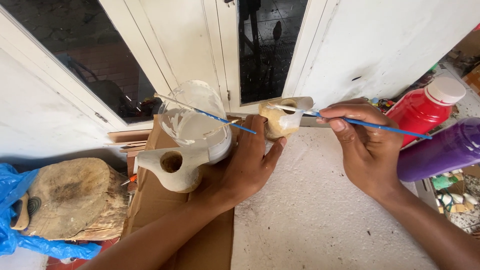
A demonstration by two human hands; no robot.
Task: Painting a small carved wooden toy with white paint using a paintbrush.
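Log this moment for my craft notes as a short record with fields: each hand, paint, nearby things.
left hand: grips a small tan wooden piece, partly coated white
right hand: holds a thin blue paintbrush, tip on the piece
paint cup: clear plastic cup with white paint, a second blue brush resting in it
beside cup: carved wooden piece with a hole
right side: red bottle, purple bottle
left side: wooden stump
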